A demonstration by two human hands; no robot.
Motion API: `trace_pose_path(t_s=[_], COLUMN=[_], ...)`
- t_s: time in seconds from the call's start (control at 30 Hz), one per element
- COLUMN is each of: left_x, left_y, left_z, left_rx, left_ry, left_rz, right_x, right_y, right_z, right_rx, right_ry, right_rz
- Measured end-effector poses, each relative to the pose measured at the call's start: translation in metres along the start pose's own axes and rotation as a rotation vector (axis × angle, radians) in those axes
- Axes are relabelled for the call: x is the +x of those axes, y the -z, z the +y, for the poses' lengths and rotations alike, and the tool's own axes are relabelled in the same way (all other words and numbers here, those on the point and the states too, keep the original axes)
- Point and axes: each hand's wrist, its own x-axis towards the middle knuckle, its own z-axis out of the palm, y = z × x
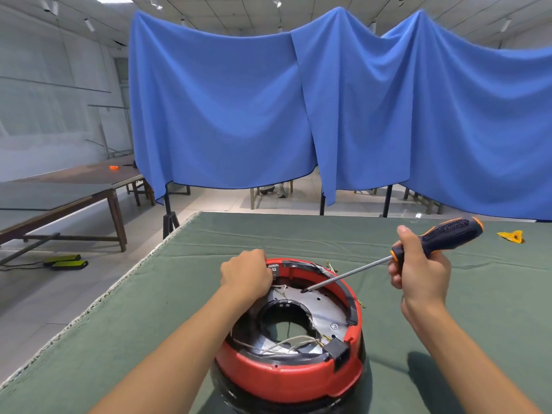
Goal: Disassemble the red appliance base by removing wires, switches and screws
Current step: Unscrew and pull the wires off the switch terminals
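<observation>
The red appliance base [280, 376] lies upside down on the green table cloth [143, 309], its dark inner plate and centre hole showing. White wires [294, 343] run across the plate's near side, beside a black switch block [339, 349]. My left hand [246, 273] grips the base's far left rim beside a small metal clip [274, 268]. My right hand [419, 271] holds a black and orange screwdriver [448, 234]; its shaft slants down to the left and the tip [304, 290] sits on the inner plate.
A yellow object [512, 236] lies on the cloth at the far right. Blue cloth [328, 115] hangs behind the table. To the left stand long wooden tables [59, 198], with black and yellow items [67, 262] on the floor.
</observation>
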Motion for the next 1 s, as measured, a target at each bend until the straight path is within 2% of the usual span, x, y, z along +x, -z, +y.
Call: trace_pose_path(t_s=[0.13, 0.27, 0.4, 0.47, 0.57, 0.67, 0.73, 0.8, 0.9, 1.0], left_x=[-0.001, -0.005, -0.01, -0.009, -0.004, -0.001, -0.002, -0.002, 0.0, -0.005], left_y=[0.009, 0.023, 0.037, 0.039, 0.031, 0.014, -0.001, -0.01, -0.012, -0.009], left_z=[0.003, 0.008, 0.014, 0.017, 0.027, 0.032, 0.029, 0.023, 0.017, 0.012], left_rx=[0.176, 0.26, 0.347, 0.346, 0.167, -0.002, 0.027, 0.128, 0.091, 0.11], left_ry=[0.073, 0.155, 0.054, -0.049, -0.193, -0.221, -0.246, -0.294, -0.307, -0.304], left_rz=[-0.037, -0.152, -0.259, -0.201, -0.104, -0.123, -0.136, -0.115, -0.096, -0.068], right_x=[0.001, -0.003, -0.01, -0.015, -0.019, -0.018, -0.017, -0.015, -0.01, -0.005], right_y=[0.0, -0.009, -0.02, -0.024, -0.027, -0.025, -0.024, -0.022, -0.017, -0.017], right_z=[0.002, 0.004, 0.003, 0.0, -0.009, -0.021, -0.03, -0.039, -0.048, -0.052], right_rx=[0.011, -0.036, -0.058, -0.098, -0.17, -0.221, -0.242, -0.253, -0.207, -0.042], right_ry=[-0.04, -0.085, -0.145, -0.168, -0.139, -0.075, -0.058, -0.114, -0.266, -0.344], right_rz=[-0.09, -0.206, -0.306, -0.348, -0.378, -0.432, -0.51, -0.621, -0.782, -0.827])
